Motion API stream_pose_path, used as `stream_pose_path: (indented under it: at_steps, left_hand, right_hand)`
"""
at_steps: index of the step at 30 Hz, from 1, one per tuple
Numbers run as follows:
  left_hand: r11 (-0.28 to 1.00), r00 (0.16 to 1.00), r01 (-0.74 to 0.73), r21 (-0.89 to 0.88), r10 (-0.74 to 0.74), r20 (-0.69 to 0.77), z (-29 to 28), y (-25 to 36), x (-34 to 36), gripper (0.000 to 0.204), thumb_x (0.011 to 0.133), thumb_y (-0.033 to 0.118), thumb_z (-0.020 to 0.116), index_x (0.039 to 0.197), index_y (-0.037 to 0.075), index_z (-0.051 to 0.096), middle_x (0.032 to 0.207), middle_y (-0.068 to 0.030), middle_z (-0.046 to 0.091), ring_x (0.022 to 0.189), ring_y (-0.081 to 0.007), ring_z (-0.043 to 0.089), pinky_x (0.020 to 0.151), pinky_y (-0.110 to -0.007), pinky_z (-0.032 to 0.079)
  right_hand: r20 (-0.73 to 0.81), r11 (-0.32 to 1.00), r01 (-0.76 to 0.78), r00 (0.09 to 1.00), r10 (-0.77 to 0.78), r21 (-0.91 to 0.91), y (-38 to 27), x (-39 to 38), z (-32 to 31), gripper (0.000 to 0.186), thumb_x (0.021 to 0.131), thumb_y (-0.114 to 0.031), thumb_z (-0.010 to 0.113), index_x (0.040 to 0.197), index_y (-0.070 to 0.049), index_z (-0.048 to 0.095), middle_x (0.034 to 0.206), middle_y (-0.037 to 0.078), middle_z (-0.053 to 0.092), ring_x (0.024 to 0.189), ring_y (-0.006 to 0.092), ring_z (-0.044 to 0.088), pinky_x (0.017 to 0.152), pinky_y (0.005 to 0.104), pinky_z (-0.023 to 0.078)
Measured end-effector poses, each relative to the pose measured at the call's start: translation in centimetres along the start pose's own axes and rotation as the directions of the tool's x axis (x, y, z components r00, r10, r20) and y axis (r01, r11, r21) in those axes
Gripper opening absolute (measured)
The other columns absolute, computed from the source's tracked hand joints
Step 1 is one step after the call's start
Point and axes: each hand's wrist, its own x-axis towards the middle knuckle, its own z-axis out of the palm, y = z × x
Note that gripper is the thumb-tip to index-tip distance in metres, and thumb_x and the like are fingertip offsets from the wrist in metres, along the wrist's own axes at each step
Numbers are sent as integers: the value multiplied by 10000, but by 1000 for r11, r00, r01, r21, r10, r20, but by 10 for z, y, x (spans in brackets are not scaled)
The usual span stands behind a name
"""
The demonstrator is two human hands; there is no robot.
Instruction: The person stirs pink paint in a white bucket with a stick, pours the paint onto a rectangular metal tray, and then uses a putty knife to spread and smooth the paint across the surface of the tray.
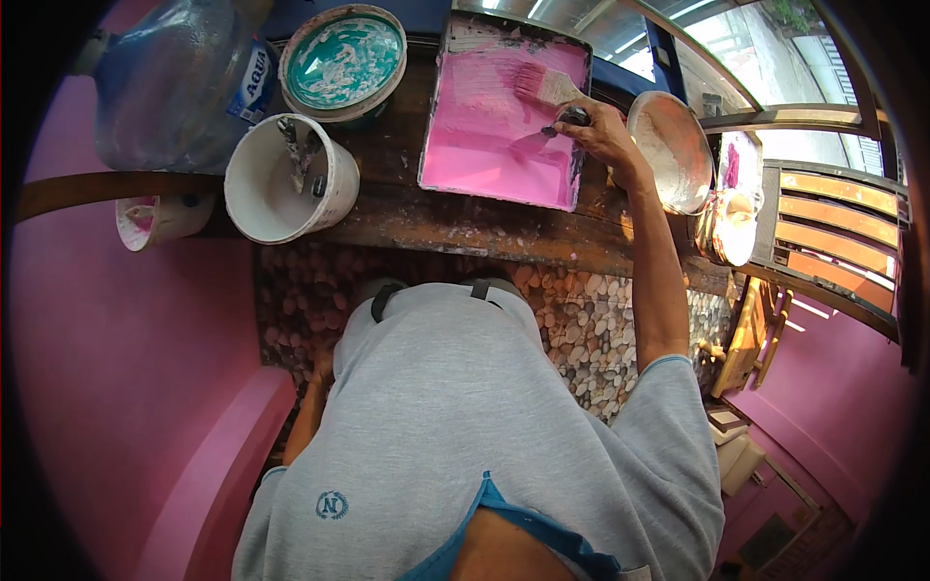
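Note:
My right hand [605, 134] is closed round the dark handle of a wide paintbrush [554, 87]. The brush's pink-coated bristles rest on or just over the upper part of a paint tray [433, 116]; whether they touch cannot be made out. Pink paint [484, 145] covers the tray's inside and pools toward its near end. Down at my left side, beside my shirt, hangs my left hand [323, 366], partly hidden, with its fingers not readable.
Left of the tray stand a white bucket [344, 189] with tools inside, a lidded paint tub [291, 82] and a large water bottle [155, 92]. A round pale container [670, 150] sits at the right. The wooden bench [436, 230] has a near edge before my legs.

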Motion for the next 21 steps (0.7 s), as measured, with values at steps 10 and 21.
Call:
stream_pose_path:
  at_steps: [10, 21]
  left_hand:
    - [1000, 1000, 1, -6, -1, 6, -6, 5, 3, 279, 942, 222, 513, 1037, -16, 624, 881, -45, 642, 778, -125, 590, 672, -262, 482]
    - [981, 983, -185, -53, 183, -24, 4, 56, 26, 264, 942, 208, 515, 1038, -11, 626, 875, -39, 642, 769, -125, 582, 678, -264, 477]
  right_hand:
    - [-394, 984, -125, 917, 64, -131, 1, -79, 71, 253, 809, -240, 680, 857, -6, 594, 692, 195, 631, 658, 358, 640, 631, 411, 494]
    - [-488, 997, -49, 873, 11, -66, -45, -54, 137, 213, 844, -222, 643, 860, -33, 545, 652, 194, 607, 641, 387, 626, 605, 447, 475]
